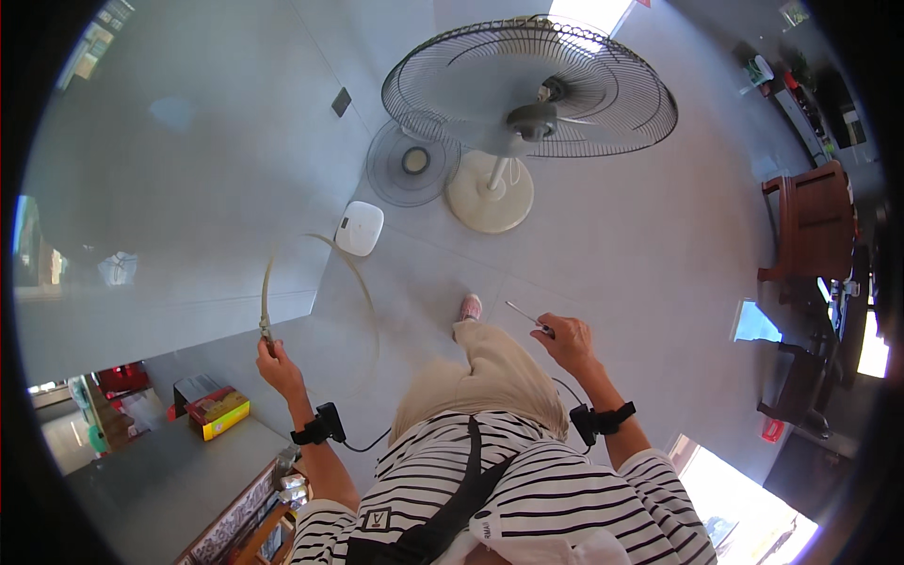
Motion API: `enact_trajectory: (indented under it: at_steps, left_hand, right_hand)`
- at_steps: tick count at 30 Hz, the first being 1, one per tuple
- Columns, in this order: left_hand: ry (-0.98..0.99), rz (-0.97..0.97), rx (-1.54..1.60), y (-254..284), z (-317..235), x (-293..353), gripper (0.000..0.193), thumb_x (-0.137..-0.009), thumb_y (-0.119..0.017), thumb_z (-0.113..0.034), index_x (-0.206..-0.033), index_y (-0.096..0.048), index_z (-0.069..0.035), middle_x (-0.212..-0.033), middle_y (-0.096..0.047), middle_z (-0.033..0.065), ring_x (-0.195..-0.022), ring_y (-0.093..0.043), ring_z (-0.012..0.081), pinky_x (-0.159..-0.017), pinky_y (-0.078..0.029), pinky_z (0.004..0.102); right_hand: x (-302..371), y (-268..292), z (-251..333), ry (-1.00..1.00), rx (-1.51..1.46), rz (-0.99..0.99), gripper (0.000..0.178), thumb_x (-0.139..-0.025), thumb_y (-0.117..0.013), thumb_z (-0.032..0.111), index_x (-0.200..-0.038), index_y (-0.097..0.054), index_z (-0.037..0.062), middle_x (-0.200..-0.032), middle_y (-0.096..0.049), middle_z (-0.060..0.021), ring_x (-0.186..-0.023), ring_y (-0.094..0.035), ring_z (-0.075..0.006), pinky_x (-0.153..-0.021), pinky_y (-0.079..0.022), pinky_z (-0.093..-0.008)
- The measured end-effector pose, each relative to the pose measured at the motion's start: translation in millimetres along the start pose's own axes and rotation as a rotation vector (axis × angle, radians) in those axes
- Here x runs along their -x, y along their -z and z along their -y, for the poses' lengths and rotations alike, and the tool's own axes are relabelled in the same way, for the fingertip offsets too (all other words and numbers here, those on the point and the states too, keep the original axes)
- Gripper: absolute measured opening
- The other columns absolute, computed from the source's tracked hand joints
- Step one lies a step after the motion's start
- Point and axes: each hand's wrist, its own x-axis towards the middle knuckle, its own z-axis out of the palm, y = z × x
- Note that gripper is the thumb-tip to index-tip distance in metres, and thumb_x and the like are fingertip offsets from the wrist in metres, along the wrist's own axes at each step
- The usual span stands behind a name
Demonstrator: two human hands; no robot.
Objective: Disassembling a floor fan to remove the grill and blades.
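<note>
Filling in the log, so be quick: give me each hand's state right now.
Left hand: closed, holding a pale curved band.
Right hand: closed, holding a screwdriver.

The grey floor point(650, 245) is softly lit, with white glare point(590, 13) burned out beyond the fan point(533, 121) and again far to its lower right. Left of the fan, pale reflections point(171, 114) are thrown; below left, a curved strip point(265, 294) is partly blurred. Outlying edges are bent, rimmed in black.
</note>
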Motion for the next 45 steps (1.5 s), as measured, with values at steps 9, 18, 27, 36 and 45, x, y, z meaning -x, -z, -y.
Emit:
enact_trajectory:
  at_steps: [9,18,27,36,45]
  left_hand:
    - [0.045,0.020,0.072,30,86,85,0.025,-0.079,-0.057,-0.011,-0.101,-0.055,0.000,-0.081,-0.060,0.0167,-0.073,-0.055,0.0319,-0.066,-0.042,0.0398]
    - [0.035,0.070,0.093,32,142,159,0.026,-0.072,-0.062,-0.003,-0.097,-0.056,-0.001,-0.078,-0.062,0.0154,-0.066,-0.057,0.0305,-0.062,-0.044,0.0367]
    - [0.193,0.239,0.084,2,190,187,0.029,-0.064,-0.067,-0.003,-0.092,-0.058,-0.003,-0.074,-0.062,0.0121,-0.068,-0.061,0.0248,-0.063,-0.047,0.0338]
    - [-0.021,0.323,0.073,-41,201,178,0.028,-0.062,-0.064,-0.005,-0.090,-0.061,-0.006,-0.073,-0.061,0.0126,-0.066,-0.059,0.0287,-0.062,-0.048,0.0378]
    - [-0.018,0.419,0.025,-45,156,97,0.036,-0.072,-0.058,-0.004,-0.108,-0.055,-0.004,-0.093,-0.059,0.0169,-0.092,-0.055,0.0334,-0.084,-0.040,0.0407]
  right_hand:
    - [88,-46,-32,0.047,0.117,0.070,0.022,-0.071,-0.066,0.025,-0.085,-0.061,0.0090,-0.067,-0.062,-0.0093,-0.065,-0.060,-0.0300,-0.057,-0.046,-0.0398]
    - [194,-91,-69,-0.098,0.160,0.120,0.023,-0.070,-0.066,0.027,-0.083,-0.062,0.0089,-0.069,-0.062,-0.0100,-0.069,-0.060,-0.0300,-0.061,-0.047,-0.0397]
    - [252,-142,-157,-0.391,0.027,0.191,0.025,-0.068,-0.065,0.031,-0.077,-0.063,0.0077,-0.068,-0.062,-0.0117,-0.064,-0.061,-0.0277,-0.059,-0.048,-0.0386]
    - [315,-153,-211,-0.906,-0.374,0.166,0.020,-0.069,-0.066,0.020,-0.071,-0.062,0.0006,-0.051,-0.055,-0.0069,-0.039,-0.049,-0.0129,-0.034,-0.037,-0.0258]
    - [277,-146,-175,-0.717,-0.349,0.219,0.020,-0.070,-0.065,0.020,-0.073,-0.062,0.0006,-0.049,-0.054,-0.0053,-0.037,-0.047,-0.0109,-0.033,-0.035,-0.0253]
